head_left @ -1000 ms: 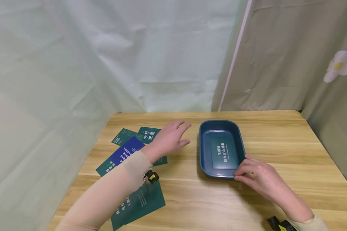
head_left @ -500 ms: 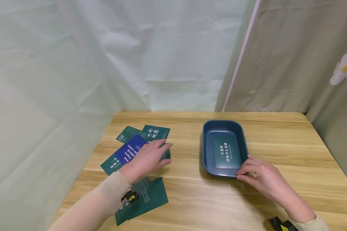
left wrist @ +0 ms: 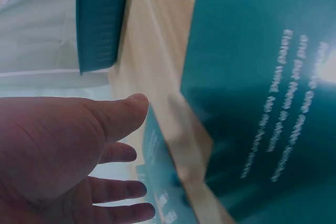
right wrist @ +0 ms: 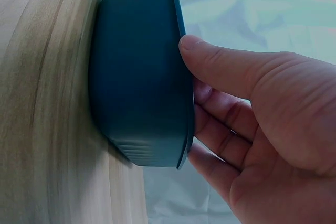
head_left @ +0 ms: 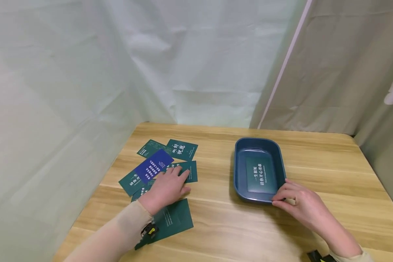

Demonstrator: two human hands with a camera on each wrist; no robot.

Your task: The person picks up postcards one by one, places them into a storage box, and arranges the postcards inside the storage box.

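In the head view my left hand [head_left: 166, 188] is low over a spread of cards, palm down with fingers apart. Its fingertips come right at a green card [head_left: 192, 171]. The left wrist view shows the thumb and fingers [left wrist: 118, 188] stretched out, with nothing between them. A blue card [head_left: 154, 166] lies just beyond that hand, and a larger green card [head_left: 177, 218] is on its near side. On the right, my right hand [head_left: 302, 203] pinches the near right corner of a dark blue tray [right wrist: 142, 72] by its rim. One green card [head_left: 261, 174] lies flat inside the tray.
Two more green cards [head_left: 182, 150] lie at the back of the spread, partly overlapping others. The wooden table [head_left: 222, 233] ends at a pale curtain [head_left: 196, 72] behind it. Black wrist cameras [head_left: 149, 230] sit on both sleeves.
My left hand has come down and nearer to me, from the air beside the tray onto the cards. The right hand keeps its hold on the tray rim. The head view has turned slightly left.
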